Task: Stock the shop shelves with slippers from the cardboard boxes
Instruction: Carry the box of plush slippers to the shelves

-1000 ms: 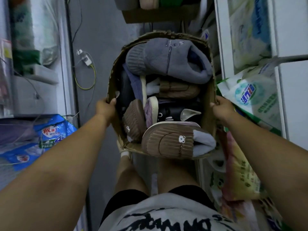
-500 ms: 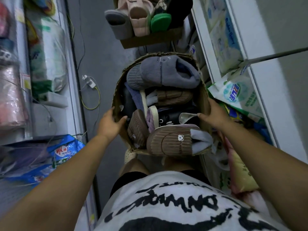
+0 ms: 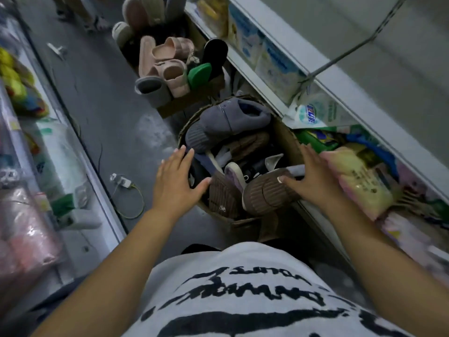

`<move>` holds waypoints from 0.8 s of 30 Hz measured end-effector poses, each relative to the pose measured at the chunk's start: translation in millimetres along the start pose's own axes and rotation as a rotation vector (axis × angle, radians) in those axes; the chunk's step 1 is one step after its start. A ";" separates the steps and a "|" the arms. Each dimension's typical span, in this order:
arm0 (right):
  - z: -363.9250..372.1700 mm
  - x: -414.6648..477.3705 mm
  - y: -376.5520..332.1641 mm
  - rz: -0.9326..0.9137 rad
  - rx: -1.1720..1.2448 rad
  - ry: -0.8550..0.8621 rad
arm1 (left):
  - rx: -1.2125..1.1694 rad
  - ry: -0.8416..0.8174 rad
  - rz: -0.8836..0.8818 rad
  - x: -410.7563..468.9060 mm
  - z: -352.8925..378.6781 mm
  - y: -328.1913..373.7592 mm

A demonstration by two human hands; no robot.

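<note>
One wide-angle camera, worn on the person's head, looks steeply down and slightly forward along a narrow shop aisle. The wearer's white T-shirt with black lettering fills the bottom edge, and the bare left forearm and right forearm rise from the lower corners. The bulging brown cardboard box of slippers sits close at mid-frame. The view is rolled – the grey concrete floor and the white metal shelving run diagonally toward the top.

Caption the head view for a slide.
Open left hand and right hand over a cardboard box crammed with slippers.
</note>
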State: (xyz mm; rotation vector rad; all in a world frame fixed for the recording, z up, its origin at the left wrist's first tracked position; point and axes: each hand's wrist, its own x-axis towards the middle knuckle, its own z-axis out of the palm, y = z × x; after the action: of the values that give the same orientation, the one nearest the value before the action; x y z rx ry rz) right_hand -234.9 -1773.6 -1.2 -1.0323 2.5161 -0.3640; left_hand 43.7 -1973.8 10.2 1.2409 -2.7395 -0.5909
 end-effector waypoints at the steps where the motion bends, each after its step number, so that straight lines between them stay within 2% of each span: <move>1: 4.5 -19.7 -6.7 0.023 0.036 0.040 | -0.005 0.009 0.038 -6.8 -4.8 -0.9; 5: 18.3 -85.0 -22.3 0.205 0.092 0.097 | -0.024 -0.027 0.169 -30.1 -13.5 0.8; 12: 21.6 -196.6 -6.5 0.380 0.151 0.209 | -0.029 -0.105 0.443 -58.6 -8.5 36.6; 17: 31.4 -271.7 20.7 0.541 0.164 0.262 | 0.025 -0.143 0.652 -82.6 8.8 83.5; 24: 60.9 -422.6 74.8 0.775 0.203 0.340 | 0.130 -0.310 0.967 -155.0 60.8 174.5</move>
State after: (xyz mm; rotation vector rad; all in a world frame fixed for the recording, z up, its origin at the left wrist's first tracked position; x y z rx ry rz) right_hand 21.5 -1425.1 25.9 0.1289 2.8509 -0.5646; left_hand 10.4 -1736.1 33.0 -0.2780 -3.1609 -0.4973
